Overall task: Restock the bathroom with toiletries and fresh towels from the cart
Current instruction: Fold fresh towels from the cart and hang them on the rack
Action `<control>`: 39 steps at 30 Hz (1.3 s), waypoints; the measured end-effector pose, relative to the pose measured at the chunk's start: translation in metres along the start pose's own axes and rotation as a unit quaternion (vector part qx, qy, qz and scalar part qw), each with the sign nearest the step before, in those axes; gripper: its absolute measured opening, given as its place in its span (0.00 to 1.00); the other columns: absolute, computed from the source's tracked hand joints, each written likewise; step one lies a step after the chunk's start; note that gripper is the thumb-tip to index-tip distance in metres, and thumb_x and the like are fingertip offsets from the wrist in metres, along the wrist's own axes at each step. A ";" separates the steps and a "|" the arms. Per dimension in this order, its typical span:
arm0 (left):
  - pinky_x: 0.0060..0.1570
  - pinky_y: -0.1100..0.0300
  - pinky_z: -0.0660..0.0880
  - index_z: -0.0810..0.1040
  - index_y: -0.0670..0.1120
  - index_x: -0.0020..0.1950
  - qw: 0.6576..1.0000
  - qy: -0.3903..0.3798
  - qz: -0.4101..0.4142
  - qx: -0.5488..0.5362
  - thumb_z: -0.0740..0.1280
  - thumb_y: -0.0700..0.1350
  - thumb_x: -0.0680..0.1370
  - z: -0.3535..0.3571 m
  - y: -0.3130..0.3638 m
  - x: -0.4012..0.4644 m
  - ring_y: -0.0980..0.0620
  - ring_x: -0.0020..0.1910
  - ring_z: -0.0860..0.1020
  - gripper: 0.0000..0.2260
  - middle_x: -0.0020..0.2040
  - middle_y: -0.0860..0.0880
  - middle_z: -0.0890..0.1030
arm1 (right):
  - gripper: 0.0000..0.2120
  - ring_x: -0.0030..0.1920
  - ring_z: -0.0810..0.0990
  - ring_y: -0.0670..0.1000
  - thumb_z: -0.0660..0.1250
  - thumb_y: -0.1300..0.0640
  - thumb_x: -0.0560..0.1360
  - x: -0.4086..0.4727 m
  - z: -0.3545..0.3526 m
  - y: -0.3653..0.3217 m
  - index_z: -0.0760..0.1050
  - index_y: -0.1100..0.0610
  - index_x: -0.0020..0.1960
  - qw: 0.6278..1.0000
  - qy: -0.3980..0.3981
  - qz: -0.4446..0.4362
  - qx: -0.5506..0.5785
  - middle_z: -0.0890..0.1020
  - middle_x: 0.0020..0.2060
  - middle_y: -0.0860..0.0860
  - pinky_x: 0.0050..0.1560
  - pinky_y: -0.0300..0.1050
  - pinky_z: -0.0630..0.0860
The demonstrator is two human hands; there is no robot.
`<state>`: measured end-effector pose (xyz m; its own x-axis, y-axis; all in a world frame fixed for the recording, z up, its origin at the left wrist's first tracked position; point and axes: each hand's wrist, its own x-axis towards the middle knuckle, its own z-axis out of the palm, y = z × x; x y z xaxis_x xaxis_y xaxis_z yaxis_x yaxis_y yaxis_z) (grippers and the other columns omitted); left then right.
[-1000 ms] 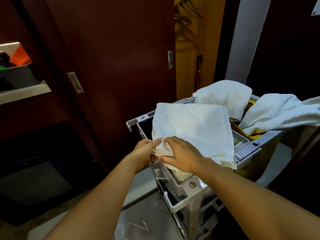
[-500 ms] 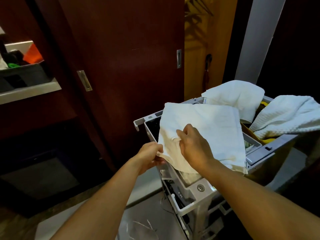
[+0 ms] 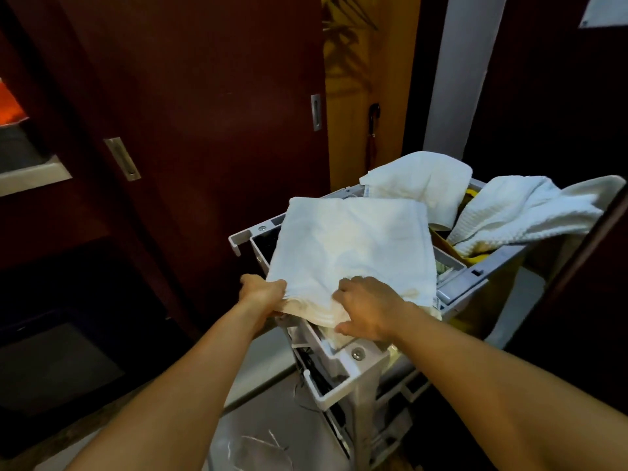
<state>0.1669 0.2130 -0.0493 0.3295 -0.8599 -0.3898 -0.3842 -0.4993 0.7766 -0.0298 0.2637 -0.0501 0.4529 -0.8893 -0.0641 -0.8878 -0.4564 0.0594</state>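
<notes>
Head view: left hand and right hand both gripped folded towel at near edge; towel extended straight away over cart.

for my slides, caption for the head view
Both hands, left and right, grip a folded white towel atop the cart.

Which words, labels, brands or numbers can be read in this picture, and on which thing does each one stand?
No text can be read.
Small tag at the near right edge of the folded white towel: print too small and blurred to read.
White sheet on the dark wall, top right corner: cut off by the frame, no legible writing.
Grey housekeeping cart: no brand or number visible.
</notes>
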 end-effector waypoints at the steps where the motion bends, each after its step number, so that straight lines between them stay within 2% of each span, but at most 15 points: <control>1: 0.47 0.46 0.82 0.56 0.36 0.74 1.000 0.014 0.000 0.019 0.69 0.44 0.77 0.002 0.000 0.000 0.37 0.55 0.79 0.32 0.63 0.37 0.75 | 0.26 0.63 0.72 0.58 0.65 0.42 0.77 -0.008 0.001 0.008 0.70 0.55 0.70 1.000 -0.017 0.003 0.002 0.74 0.63 0.55 0.61 0.51 0.70; 5: 0.58 0.43 0.77 0.44 0.37 0.78 0.997 0.047 0.009 0.061 0.68 0.44 0.78 0.013 0.000 -0.003 0.33 0.63 0.74 0.39 0.69 0.35 0.70 | 0.30 0.65 0.72 0.58 0.61 0.37 0.77 -0.034 -0.003 0.033 0.65 0.51 0.74 0.999 -0.035 0.034 0.025 0.71 0.68 0.54 0.64 0.53 0.68; 8: 0.47 0.48 0.72 0.43 0.38 0.78 0.988 0.071 0.031 0.131 0.66 0.43 0.79 0.018 0.000 -0.011 0.33 0.63 0.73 0.38 0.68 0.34 0.71 | 0.34 0.64 0.72 0.57 0.62 0.33 0.75 -0.058 -0.006 0.051 0.63 0.51 0.75 0.994 -0.064 0.082 0.027 0.72 0.67 0.54 0.63 0.54 0.69; 10: 0.46 0.46 0.71 0.47 0.39 0.77 0.982 0.075 0.051 0.164 0.65 0.41 0.79 0.019 0.001 -0.018 0.32 0.60 0.74 0.34 0.66 0.34 0.72 | 0.29 0.65 0.71 0.57 0.66 0.42 0.76 -0.074 -0.008 0.060 0.66 0.52 0.73 0.991 -0.064 0.106 0.042 0.72 0.66 0.54 0.63 0.57 0.71; 13: 0.55 0.42 0.72 0.52 0.39 0.75 0.969 0.090 0.074 0.219 0.67 0.41 0.78 0.021 -0.001 -0.029 0.32 0.64 0.71 0.32 0.68 0.34 0.68 | 0.20 0.61 0.76 0.57 0.67 0.60 0.76 -0.088 -0.009 0.063 0.74 0.53 0.67 0.987 -0.020 0.141 0.067 0.75 0.61 0.53 0.60 0.56 0.76; 15: 0.61 0.43 0.70 0.60 0.39 0.73 0.926 0.161 0.169 0.297 0.67 0.42 0.77 0.023 -0.002 -0.038 0.35 0.66 0.68 0.27 0.69 0.36 0.67 | 0.19 0.58 0.78 0.56 0.69 0.61 0.74 -0.092 -0.009 0.059 0.76 0.52 0.64 0.984 0.015 0.163 0.066 0.77 0.57 0.52 0.56 0.52 0.78; 17: 0.64 0.46 0.70 0.69 0.42 0.69 0.893 0.189 0.316 0.260 0.66 0.43 0.78 0.030 -0.001 -0.045 0.40 0.67 0.68 0.19 0.68 0.41 0.70 | 0.19 0.58 0.77 0.55 0.70 0.60 0.74 -0.094 -0.008 0.058 0.77 0.50 0.64 0.980 0.072 0.180 0.036 0.78 0.56 0.50 0.51 0.50 0.77; 19: 0.67 0.49 0.68 0.71 0.45 0.68 0.884 0.075 0.419 0.193 0.66 0.48 0.80 0.041 0.003 -0.055 0.44 0.68 0.68 0.19 0.68 0.45 0.71 | 0.16 0.59 0.76 0.54 0.67 0.61 0.76 -0.096 -0.012 0.060 0.78 0.50 0.63 0.970 0.133 0.206 -0.004 0.79 0.56 0.49 0.44 0.48 0.74; 20: 0.69 0.51 0.67 0.69 0.46 0.71 0.867 -0.006 0.453 0.206 0.67 0.53 0.78 0.049 0.004 -0.061 0.46 0.70 0.67 0.23 0.70 0.46 0.70 | 0.15 0.59 0.75 0.54 0.65 0.62 0.77 -0.097 -0.012 0.062 0.78 0.50 0.62 0.964 0.157 0.216 -0.014 0.79 0.55 0.49 0.42 0.47 0.72; 23: 0.72 0.53 0.60 0.56 0.50 0.79 0.785 -0.136 0.509 0.325 0.72 0.63 0.71 0.076 0.005 -0.078 0.47 0.75 0.61 0.42 0.77 0.48 0.62 | 0.15 0.60 0.75 0.55 0.65 0.63 0.77 -0.101 -0.006 0.067 0.79 0.53 0.61 0.961 0.158 0.218 0.060 0.78 0.57 0.51 0.50 0.49 0.77; 26: 0.67 0.52 0.68 0.58 0.52 0.78 0.753 -0.125 0.531 0.368 0.71 0.58 0.74 0.099 0.006 -0.078 0.46 0.70 0.67 0.38 0.73 0.47 0.69 | 0.23 0.64 0.73 0.55 0.69 0.65 0.74 -0.110 0.007 0.066 0.73 0.53 0.68 0.943 0.116 0.235 0.205 0.74 0.64 0.52 0.62 0.49 0.74; 29: 0.55 0.55 0.72 0.71 0.50 0.69 0.762 -0.148 0.518 0.360 0.65 0.59 0.79 0.107 0.012 -0.072 0.47 0.58 0.74 0.22 0.61 0.47 0.77 | 0.26 0.62 0.74 0.57 0.69 0.65 0.72 -0.115 0.020 0.068 0.67 0.52 0.66 0.892 0.096 0.333 0.291 0.73 0.62 0.54 0.59 0.48 0.73; 34: 0.50 0.61 0.67 0.73 0.53 0.67 0.774 -0.194 0.515 0.313 0.68 0.62 0.76 0.105 0.011 -0.064 0.52 0.55 0.73 0.24 0.59 0.51 0.77 | 0.09 0.55 0.79 0.55 0.66 0.58 0.78 -0.113 0.023 0.074 0.78 0.57 0.57 0.814 0.144 0.387 0.409 0.83 0.52 0.54 0.55 0.46 0.75; 36: 0.49 0.62 0.66 0.74 0.53 0.67 0.778 -0.184 0.522 0.298 0.66 0.60 0.78 0.106 0.010 -0.065 0.53 0.55 0.73 0.20 0.59 0.52 0.77 | 0.09 0.53 0.81 0.55 0.66 0.54 0.79 -0.110 0.023 0.075 0.81 0.57 0.54 0.798 0.149 0.390 0.434 0.84 0.50 0.54 0.54 0.47 0.77; 39: 0.48 0.60 0.67 0.77 0.51 0.61 0.782 -0.170 0.521 0.295 0.57 0.60 0.82 0.106 0.011 -0.068 0.52 0.52 0.75 0.17 0.55 0.52 0.78 | 0.18 0.45 0.83 0.55 0.61 0.44 0.81 -0.106 0.024 0.073 0.80 0.59 0.50 0.743 0.121 0.413 0.512 0.84 0.44 0.55 0.50 0.52 0.81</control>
<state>0.0489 0.2544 -0.0669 -0.6389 -0.7605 0.1157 -0.6556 0.6170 0.4353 -0.1446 0.3250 -0.0632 -0.3902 -0.8891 -0.2391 -0.4118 0.4008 -0.8184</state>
